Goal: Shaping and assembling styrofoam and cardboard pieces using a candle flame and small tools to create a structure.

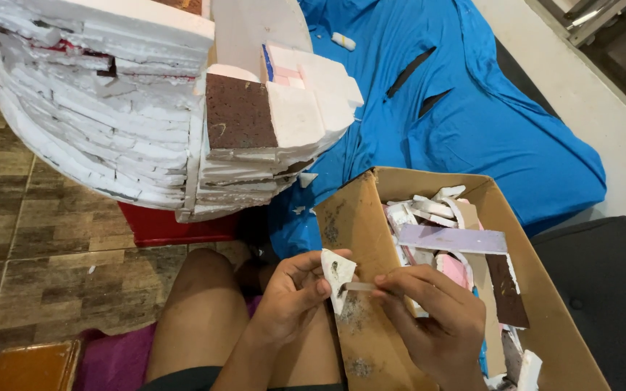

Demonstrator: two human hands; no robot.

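Foam scrap (337, 276) pinched in left hand (291, 293); right hand (429, 311) pinches thin blade (359, 287) against it, over cardboard box (545, 304).

Stack of white foam pieces (103, 108): cut off by the top and left edges. Cardboard box (537, 289): lower corner runs past the bottom edge; scraps deeper inside are buried under one another. Right hand (436, 318): wrist cropped at the bottom; its fingers cover one end of a thin strip (356, 287). Brown object (30, 366): only a corner shows, kind indeterminate.
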